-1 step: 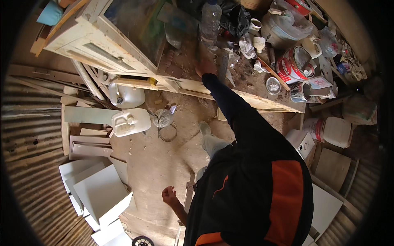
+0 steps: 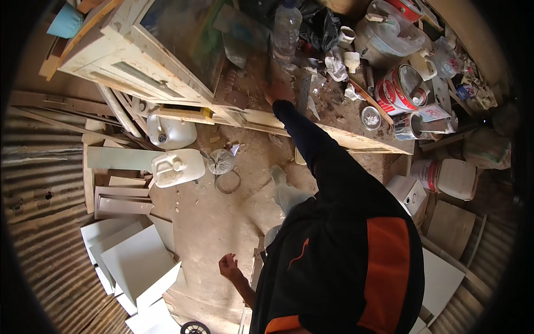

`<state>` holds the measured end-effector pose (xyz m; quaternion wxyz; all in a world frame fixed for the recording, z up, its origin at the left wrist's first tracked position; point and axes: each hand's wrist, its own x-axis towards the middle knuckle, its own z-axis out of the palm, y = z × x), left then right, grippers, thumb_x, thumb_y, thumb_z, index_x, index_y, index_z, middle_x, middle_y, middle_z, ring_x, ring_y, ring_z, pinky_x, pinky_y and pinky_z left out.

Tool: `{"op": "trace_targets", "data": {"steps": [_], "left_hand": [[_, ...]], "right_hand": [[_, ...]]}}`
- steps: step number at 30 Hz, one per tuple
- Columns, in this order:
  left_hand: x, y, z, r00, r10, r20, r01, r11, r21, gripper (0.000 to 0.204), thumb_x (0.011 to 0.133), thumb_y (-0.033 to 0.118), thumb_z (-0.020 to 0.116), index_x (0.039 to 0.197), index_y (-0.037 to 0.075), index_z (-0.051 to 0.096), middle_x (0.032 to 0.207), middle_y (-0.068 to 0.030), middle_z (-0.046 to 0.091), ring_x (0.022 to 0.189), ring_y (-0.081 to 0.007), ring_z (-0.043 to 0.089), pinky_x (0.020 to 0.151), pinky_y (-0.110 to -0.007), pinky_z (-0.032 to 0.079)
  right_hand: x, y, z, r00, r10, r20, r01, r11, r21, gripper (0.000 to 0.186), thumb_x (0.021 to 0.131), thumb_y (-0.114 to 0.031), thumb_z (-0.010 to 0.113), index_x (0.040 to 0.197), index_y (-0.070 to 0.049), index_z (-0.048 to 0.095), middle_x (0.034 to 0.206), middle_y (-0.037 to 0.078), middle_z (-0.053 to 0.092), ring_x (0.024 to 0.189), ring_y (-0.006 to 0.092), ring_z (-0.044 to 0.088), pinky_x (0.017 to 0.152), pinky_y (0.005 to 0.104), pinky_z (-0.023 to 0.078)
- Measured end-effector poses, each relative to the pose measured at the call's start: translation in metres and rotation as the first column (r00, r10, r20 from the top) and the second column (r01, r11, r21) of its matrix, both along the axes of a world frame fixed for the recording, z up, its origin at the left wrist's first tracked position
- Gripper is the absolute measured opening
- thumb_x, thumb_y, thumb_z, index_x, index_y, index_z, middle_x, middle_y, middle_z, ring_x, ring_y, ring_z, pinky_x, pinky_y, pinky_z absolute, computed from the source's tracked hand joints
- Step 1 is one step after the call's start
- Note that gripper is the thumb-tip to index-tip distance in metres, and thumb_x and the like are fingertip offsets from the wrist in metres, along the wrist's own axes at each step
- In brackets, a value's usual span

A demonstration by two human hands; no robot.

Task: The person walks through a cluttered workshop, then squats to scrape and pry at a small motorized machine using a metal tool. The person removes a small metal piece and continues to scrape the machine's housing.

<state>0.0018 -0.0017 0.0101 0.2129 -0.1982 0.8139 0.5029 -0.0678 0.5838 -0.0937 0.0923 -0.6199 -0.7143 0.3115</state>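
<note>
My right arm stretches up over a cluttered wooden bench top. My right hand (image 2: pixel 278 89) is low among the things there, dim and blurred, so its fingers and anything in them cannot be made out. Just beyond it stands a clear plastic bottle (image 2: pixel 286 34) with a blue cap. A flat dark strip (image 2: pixel 303 93) lies to the hand's right, and a small reddish-brown block (image 2: pixel 236 96) to its left. My left hand (image 2: pixel 229 267) hangs low at my side above the floor, its fingers loosely bent with nothing seen in them.
A glass-fronted white cabinet (image 2: pixel 133 78) borders the bench on the left. Red-and-white paint tin (image 2: pixel 389 92) and small round tin (image 2: pixel 370 117) stand at the right. White jerrycan (image 2: pixel 178 167), wire coil (image 2: pixel 228 182) and white panels (image 2: pixel 136 261) lie on the floor at left.
The whole view has shifted very slightly. My right hand stays over the bench and my left hand stays low at my side.
</note>
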Motion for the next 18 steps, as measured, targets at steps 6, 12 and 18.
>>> {"op": "trace_targets", "data": {"steps": [6,12,18], "left_hand": [[-0.078,0.046,-0.003,0.998,-0.064,0.018,0.065,0.998,-0.013,0.016,0.088,0.018,0.060,0.095,0.004,0.057,0.090,-0.0067,0.064,0.085,-0.0175,0.063,0.075,-0.033,0.047],[-0.128,0.052,-0.015,0.979,-0.200,0.043,0.200,0.980,0.008,0.018,0.087,0.018,0.061,0.094,0.002,0.057,0.088,-0.0087,0.064,0.082,-0.0187,0.064,0.073,-0.032,0.049],[-0.218,0.095,-0.028,0.848,-0.530,0.006,0.527,0.845,0.085,0.019,0.087,0.015,0.059,0.096,-0.001,0.060,0.087,-0.0093,0.065,0.082,-0.0187,0.063,0.073,-0.029,0.048]], "right_hand": [[-0.055,0.040,0.010,0.986,-0.162,-0.048,0.161,0.986,-0.033,0.056,0.083,-0.045,0.056,0.122,-0.006,0.052,0.117,0.020,0.058,0.110,0.0364,0.055,0.090,0.0469,0.045],[-0.051,0.013,-0.001,0.985,-0.166,-0.048,0.155,0.972,-0.176,0.056,0.080,-0.032,0.060,0.123,0.002,0.046,0.125,0.023,0.051,0.115,0.0414,0.050,0.093,0.0486,0.043],[-0.004,-0.049,-0.015,0.928,-0.323,-0.186,0.306,0.945,-0.114,0.045,0.080,-0.025,0.059,0.111,0.002,0.040,0.101,0.031,0.058,0.100,0.0454,0.055,0.082,0.0511,0.043]]}}
